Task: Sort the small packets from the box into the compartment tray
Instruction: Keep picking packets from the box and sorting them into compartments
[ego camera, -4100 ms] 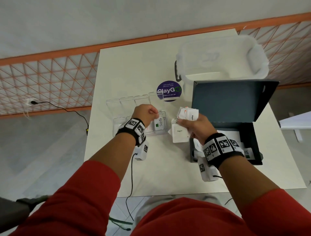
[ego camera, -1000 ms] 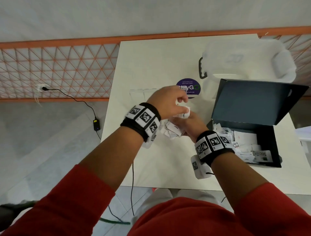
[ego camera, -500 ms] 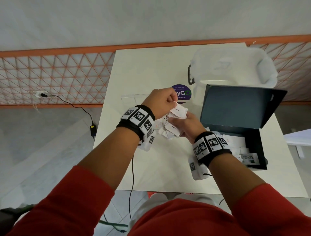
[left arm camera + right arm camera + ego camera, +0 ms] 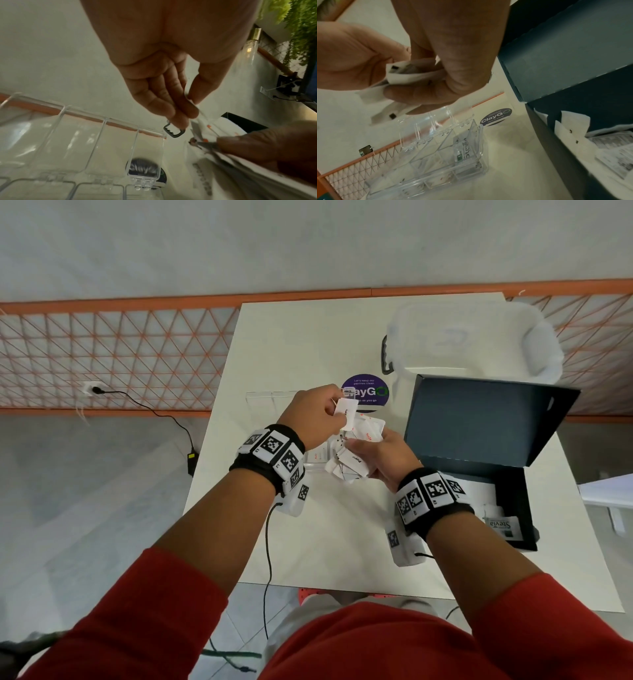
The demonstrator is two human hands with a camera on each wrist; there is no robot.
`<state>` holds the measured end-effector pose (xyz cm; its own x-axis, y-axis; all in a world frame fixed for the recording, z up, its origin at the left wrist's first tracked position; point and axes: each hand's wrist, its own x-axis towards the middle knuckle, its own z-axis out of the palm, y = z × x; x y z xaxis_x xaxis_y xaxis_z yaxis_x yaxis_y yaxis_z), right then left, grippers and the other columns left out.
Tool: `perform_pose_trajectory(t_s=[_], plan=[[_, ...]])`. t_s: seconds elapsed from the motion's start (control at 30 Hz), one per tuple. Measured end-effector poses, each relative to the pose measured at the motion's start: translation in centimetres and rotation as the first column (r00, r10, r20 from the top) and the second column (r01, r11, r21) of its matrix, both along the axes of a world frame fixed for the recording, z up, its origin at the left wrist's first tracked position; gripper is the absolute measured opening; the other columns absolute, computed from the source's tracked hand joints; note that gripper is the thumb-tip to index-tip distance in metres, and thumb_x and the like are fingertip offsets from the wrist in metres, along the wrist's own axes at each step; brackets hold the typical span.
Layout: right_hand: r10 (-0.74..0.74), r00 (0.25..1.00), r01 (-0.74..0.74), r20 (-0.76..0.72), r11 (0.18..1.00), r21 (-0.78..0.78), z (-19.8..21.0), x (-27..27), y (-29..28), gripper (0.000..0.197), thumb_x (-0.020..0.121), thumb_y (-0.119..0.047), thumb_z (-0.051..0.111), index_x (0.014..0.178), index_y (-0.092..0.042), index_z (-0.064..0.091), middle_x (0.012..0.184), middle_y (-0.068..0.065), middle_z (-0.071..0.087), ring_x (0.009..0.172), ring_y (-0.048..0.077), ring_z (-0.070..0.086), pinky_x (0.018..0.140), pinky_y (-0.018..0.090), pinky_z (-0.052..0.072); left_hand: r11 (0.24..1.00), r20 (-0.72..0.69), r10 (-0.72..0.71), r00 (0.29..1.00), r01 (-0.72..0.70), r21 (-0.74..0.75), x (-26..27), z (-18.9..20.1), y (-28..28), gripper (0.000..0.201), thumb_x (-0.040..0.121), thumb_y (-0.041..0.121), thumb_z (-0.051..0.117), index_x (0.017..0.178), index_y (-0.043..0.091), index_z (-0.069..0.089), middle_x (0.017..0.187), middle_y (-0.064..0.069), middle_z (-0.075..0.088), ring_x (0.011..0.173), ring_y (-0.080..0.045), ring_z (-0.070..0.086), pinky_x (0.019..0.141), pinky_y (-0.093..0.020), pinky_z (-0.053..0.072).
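My left hand (image 4: 334,414) pinches one white packet (image 4: 347,414) by its edge, just above the bunch; the wrist view shows finger and thumb (image 4: 193,106) closed on it. My right hand (image 4: 363,451) grips a bunch of white packets (image 4: 352,465), also seen in its wrist view as crumpled packets (image 4: 402,75). Both hands hover over the clear compartment tray (image 4: 481,146), which holds a Stevia packet (image 4: 464,148) in its right end cell. The tray's raised lid (image 4: 85,135) stands behind. The open dark box (image 4: 513,498) at the right holds more packets (image 4: 501,525).
A clear plastic bin (image 4: 472,337) with a dark handle stands at the back right of the white table (image 4: 342,542). A round purple sticker (image 4: 371,395) lies behind the tray. A cable (image 4: 269,542) hangs from my left wrist over the table's near edge.
My left hand has drawn one packet up and away from the bunch in my right hand. The right hand has stayed over the tray with its packets.
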<state>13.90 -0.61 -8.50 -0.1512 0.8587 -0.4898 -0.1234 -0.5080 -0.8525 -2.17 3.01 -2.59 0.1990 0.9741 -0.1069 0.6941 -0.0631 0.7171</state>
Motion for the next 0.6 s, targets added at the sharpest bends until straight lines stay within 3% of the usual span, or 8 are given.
perform_pose_trajectory(t_s=[0.1,0.2,0.37,0.5,0.6], plan=[[-0.023,1.000,0.023,-0.002,1.000,-0.011,-0.2,0.4,0.0,0.029,0.086,-0.007,0.074,0.112,-0.017,0.064,0.105,0.013,0.075,0.090,0.032,0.074,0.073,0.047,0.062,0.998,0.042,0.059,0.997,-0.059,0.012,-0.8,-0.5,0.3,0.017,0.081,0.013,0.062,0.090,0.026,0.056,0.062,0.010,0.063,0.058,-0.002,0.055,0.056,-0.007,0.041],[-0.043,0.999,0.043,-0.012,0.999,-0.026,-0.7,0.8,-0.1,0.031,0.086,-0.007,0.074,0.113,-0.017,0.064,0.103,0.011,0.076,0.087,0.029,0.075,0.068,0.042,0.061,0.994,0.061,0.106,0.992,-0.108,0.032,-1.5,-1.0,0.5,0.021,0.080,0.010,0.064,0.082,0.030,0.058,0.077,0.014,0.064,0.066,-0.003,0.061,0.060,-0.011,0.043],[-0.077,0.997,0.076,-0.001,0.996,-0.044,-1.1,1.3,-0.2,0.031,0.085,-0.007,0.075,0.111,-0.019,0.063,0.101,0.009,0.076,0.086,0.027,0.075,0.066,0.039,0.059,0.992,0.137,0.123,0.983,-0.120,-0.027,-2.5,-2.1,0.5,0.033,0.080,0.000,0.061,0.093,0.030,0.062,0.093,0.007,0.059,0.066,-0.007,0.066,0.062,-0.019,0.055],[-0.097,0.995,0.098,0.011,0.994,-0.045,-1.2,1.6,-0.2,0.031,0.086,-0.007,0.075,0.113,-0.017,0.063,0.105,0.012,0.075,0.092,0.030,0.074,0.072,0.044,0.061,0.995,0.026,0.100,0.995,-0.100,-0.010,-3.0,-3.2,0.8,0.021,0.086,0.008,0.061,0.093,0.028,0.067,0.093,0.004,0.064,0.075,-0.007,0.064,0.061,-0.005,0.043],[-0.109,0.993,0.110,0.037,0.993,-0.042,-1.3,1.9,-0.3,0.034,0.086,-0.010,0.075,0.117,-0.017,0.062,0.106,0.013,0.074,0.094,0.032,0.073,0.082,0.051,0.060,0.996,-0.037,0.083,0.996,-0.084,-0.027,-3.0,-4.1,0.9,0.024,0.087,0.014,0.061,0.107,0.027,0.068,0.093,0.004,0.065,0.085,-0.009,0.060,0.069,-0.007,0.038]])
